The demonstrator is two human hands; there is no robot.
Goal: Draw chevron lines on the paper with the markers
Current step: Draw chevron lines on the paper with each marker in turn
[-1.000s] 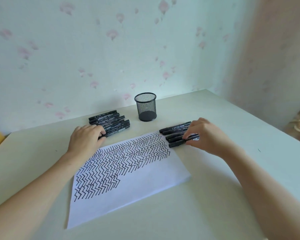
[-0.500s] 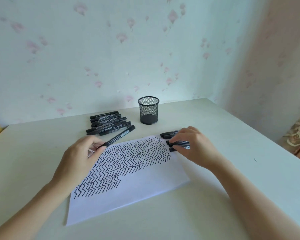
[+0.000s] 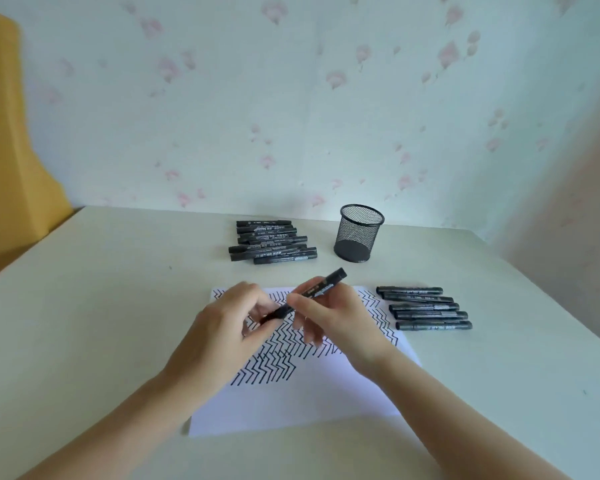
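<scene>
A pale table [image 3: 118, 306] is seen from above, set against a wall papered with faint pink flowers. A white sheet of paper [image 3: 291, 403] lies flat in the middle of the table, its far half covered with rows of black chevron lines [image 3: 278, 362] and its near part left blank.

Above the paper, 1 black marker [image 3: 309, 294] is held in the air by both hands, tilted so that its right end points up and away. The left end of the marker is pinched by the curled fingers and thumb of the left hand [image 3: 222, 327]. The barrel is gripped nearer the middle by the thumb and fingers of the right hand [image 3: 333, 320]. Pale printing runs along the barrel, but it is too blurred to be read.

Beyond the paper to the left, a stack of black markers [image 3: 274, 242] is laid side by side on the table; light label text is visible on them but cannot be read. To the right of the paper, a second group of 5 markers [image 3: 426, 308] is arranged in parallel. A black wire-mesh pen cup [image 3: 359, 233] stands upright between the 2 groups, nearer the wall. A yellow object [image 3: 11, 150] is seen at the far left edge.
</scene>
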